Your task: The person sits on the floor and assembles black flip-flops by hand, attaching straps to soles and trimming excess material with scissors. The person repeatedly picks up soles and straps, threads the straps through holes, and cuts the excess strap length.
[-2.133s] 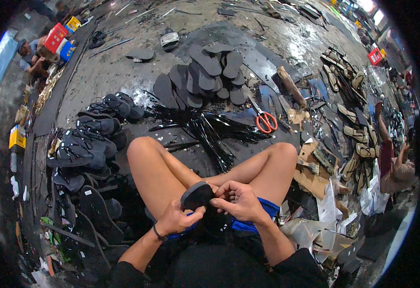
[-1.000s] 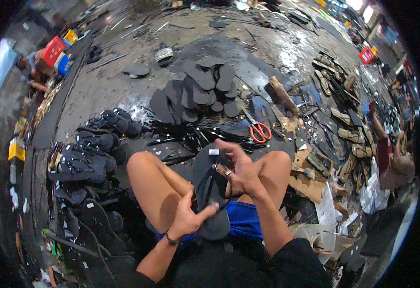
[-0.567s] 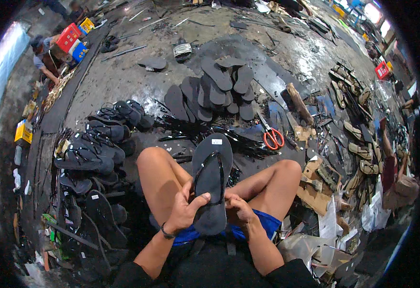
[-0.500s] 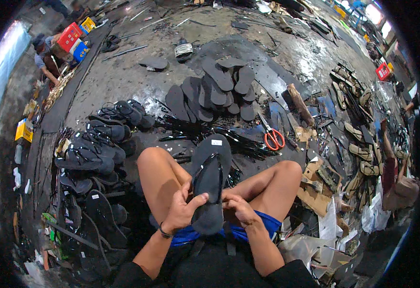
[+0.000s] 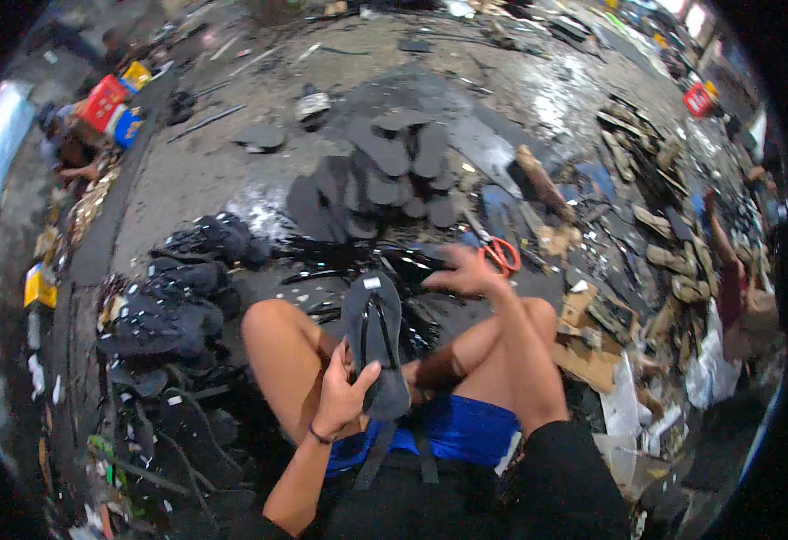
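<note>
My left hand (image 5: 347, 391) grips a black flip-flop (image 5: 374, 337) by its lower end, thumb on top. The sandal stands sole-down toward my lap, with a shiny thong strap and a small white label near its upper end. My right hand (image 5: 468, 272), blurred by motion, is stretched out over a bundle of glossy black straps (image 5: 331, 256), fingers extended and seemingly holding nothing. Just beyond it lie scissors with orange handles (image 5: 500, 256). A pile of dark soles (image 5: 385, 166) rests farther out.
Strapped black sandals (image 5: 164, 310) are heaped at my left. Cardboard scraps (image 5: 592, 360) and a wooden piece (image 5: 542, 184) lie to the right, with tan sandals (image 5: 668, 256) farther over. Other people sit at the far left and far right, near coloured crates (image 5: 103, 103).
My right hand has left the flip-flop and moved forward toward the straps and scissors. My left hand keeps the flip-flop, now slightly lower and left. The whole view has shifted a little.
</note>
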`<state>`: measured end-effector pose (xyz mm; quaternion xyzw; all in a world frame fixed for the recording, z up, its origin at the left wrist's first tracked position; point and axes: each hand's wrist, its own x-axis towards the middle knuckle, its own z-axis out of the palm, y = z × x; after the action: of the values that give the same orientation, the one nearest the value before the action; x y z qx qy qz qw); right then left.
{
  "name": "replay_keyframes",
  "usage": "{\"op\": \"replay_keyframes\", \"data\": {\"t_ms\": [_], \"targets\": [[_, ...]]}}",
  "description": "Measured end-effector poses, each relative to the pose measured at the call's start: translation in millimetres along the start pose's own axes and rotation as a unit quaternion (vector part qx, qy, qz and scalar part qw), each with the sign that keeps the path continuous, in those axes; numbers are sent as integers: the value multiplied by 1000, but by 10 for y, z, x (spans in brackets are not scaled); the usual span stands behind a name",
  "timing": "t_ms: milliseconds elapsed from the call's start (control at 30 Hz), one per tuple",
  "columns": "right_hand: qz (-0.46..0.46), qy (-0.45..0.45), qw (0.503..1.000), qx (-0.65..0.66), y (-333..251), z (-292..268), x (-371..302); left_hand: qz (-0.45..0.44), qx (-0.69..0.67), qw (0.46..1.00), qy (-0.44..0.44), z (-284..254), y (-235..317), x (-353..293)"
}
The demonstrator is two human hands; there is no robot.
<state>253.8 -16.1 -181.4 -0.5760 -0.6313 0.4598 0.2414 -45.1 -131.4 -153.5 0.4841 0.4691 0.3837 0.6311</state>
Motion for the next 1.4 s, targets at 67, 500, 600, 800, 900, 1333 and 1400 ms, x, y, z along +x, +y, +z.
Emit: {"op": "replay_keyframes", "data": {"t_ms": [67,500,600,800,900,1333,1400], "targets": [[260,188,892,-319,2339,-464,35,21,-10,999,-35,174,68,342],[219,292,877,311,549,10,-139,-68,-409,908,57,-336,97,623],[280,188,861,380,-181,652,-690,-12,-539,842,-4,-352,-66,718],[4,44,982,185,-631,1346,-1233,-39,-523,851,23,-280,-95,693],[7,13,996,89,-784,1362,-1170,-34,-484,873,50,-251,-134,673],[205,104,973,19,-264,1095,-530,-26,-221,925,308,-192,193,958],[261,208,941,-61,-134,375,-174,11,-111,944,310,-667,303,1291]]}}
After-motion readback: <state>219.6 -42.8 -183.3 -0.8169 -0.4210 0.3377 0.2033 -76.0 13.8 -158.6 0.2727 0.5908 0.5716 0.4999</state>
